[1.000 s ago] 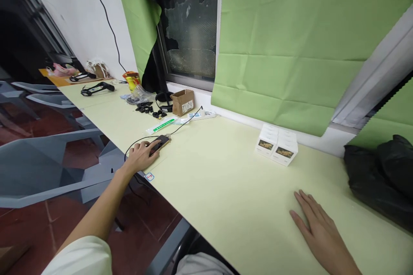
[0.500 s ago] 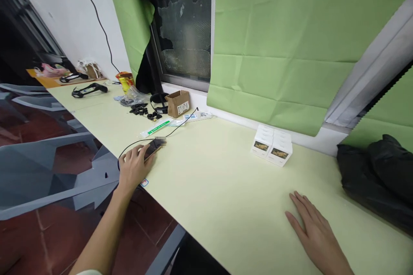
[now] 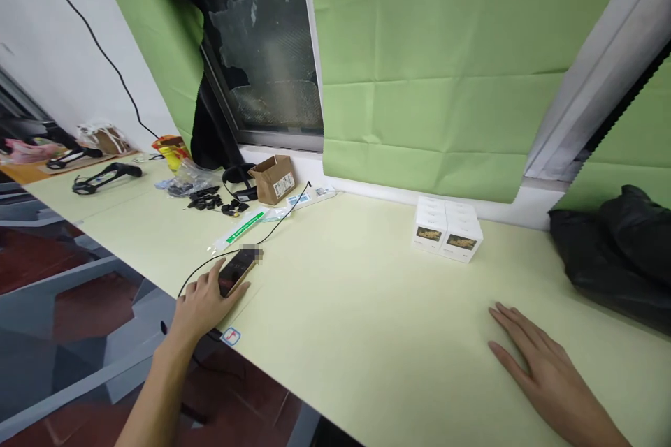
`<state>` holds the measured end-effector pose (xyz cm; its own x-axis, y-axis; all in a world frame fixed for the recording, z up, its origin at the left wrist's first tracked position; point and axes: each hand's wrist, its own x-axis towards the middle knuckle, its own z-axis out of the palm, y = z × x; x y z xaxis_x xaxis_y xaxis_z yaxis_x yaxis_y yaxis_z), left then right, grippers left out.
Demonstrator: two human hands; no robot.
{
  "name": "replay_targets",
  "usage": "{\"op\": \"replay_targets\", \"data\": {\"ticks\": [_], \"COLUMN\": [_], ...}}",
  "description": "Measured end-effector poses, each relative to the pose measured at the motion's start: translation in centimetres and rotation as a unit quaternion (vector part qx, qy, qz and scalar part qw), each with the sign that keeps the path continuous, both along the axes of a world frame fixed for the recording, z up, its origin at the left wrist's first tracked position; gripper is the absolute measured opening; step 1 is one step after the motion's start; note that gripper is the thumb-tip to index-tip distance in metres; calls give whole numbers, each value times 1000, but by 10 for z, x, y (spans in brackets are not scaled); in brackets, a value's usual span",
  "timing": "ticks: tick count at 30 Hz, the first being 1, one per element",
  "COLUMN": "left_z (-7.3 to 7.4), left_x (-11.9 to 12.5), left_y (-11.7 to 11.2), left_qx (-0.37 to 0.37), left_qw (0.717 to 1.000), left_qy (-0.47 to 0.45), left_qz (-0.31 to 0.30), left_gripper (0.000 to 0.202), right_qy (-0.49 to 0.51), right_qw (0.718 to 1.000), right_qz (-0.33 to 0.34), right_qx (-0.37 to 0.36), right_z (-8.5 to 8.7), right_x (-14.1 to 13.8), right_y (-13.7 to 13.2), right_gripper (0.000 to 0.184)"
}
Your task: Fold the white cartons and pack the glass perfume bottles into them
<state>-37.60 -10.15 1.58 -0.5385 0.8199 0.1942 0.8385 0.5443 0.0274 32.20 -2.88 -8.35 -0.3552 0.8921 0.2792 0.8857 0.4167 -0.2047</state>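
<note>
My left hand (image 3: 203,302) is at the table's front edge on the left. Its thumb and fingers grip the lower end of a dark-screened smartphone (image 3: 237,272) from both sides. A thin black cable runs behind the phone and past the fingers. On the right, my right hand (image 3: 548,370) lies palm down on the pale yellow table (image 3: 367,335), fingers stretched and thumb apart, holding nothing. A group of small white boxes (image 3: 446,229) with pictures on their fronts stands beyond it, against the wall.
A black plastic bag (image 3: 618,251) lies at the right. Back left are an open cardboard box (image 3: 273,180), a power strip (image 3: 313,198), a green-and-white packet (image 3: 245,229), small black parts (image 3: 204,200) and a black headset (image 3: 107,178). Grey chairs (image 3: 68,321) stand along the front edge.
The whole view has shifted, with the left-side objects now further left. More of the phone's screen shows beside my left fingers. My right hand still lies flat on the table.
</note>
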Motion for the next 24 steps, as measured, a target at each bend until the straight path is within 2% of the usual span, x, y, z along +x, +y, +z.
{"op": "replay_targets", "data": {"ticks": [3, 5, 7, 9, 11, 12, 16, 19, 24], "left_z": [3, 6, 7, 6, 5, 5, 1, -7, -19], "left_x": [9, 26, 54, 90, 131, 151, 210, 230, 234], "left_y": [-2, -2, 1, 8, 17, 22, 40, 46, 48], "left_qx": [30, 91, 162, 195, 154, 131, 89, 79, 88], "left_qw": [999, 995, 982, 962, 941, 934, 917, 910, 908], "left_qy": [14, 33, 26, -34, -102, -123, -153, -144, -133], "left_qz": [-9, -37, -95, -185, -285, -310, -358, -380, -387], "left_gripper": [92, 81, 66, 52, 45, 46, 51, 47, 41], "right_qy": [-3, -3, -3, -3, -3, -2, 6, 7, 21], "right_qw": [1000, 1000, 1000, 1000, 1000, 1000, 1000, 1000, 1000], "right_qz": [-6, -9, -10, -7, -1, 0, 6, 10, 10], "right_qx": [-9, -13, -14, -16, -18, -19, -9, -2, -7], "right_z": [7, 9, 10, 11, 10, 10, 9, 9, 13], "right_x": [-3, -6, -8, -9, -10, -10, -10, -11, -12], "right_y": [-3, -4, -4, -4, -4, -4, -3, -2, 0], "right_gripper": [68, 67, 66, 65, 63, 62, 61, 60, 59]}}
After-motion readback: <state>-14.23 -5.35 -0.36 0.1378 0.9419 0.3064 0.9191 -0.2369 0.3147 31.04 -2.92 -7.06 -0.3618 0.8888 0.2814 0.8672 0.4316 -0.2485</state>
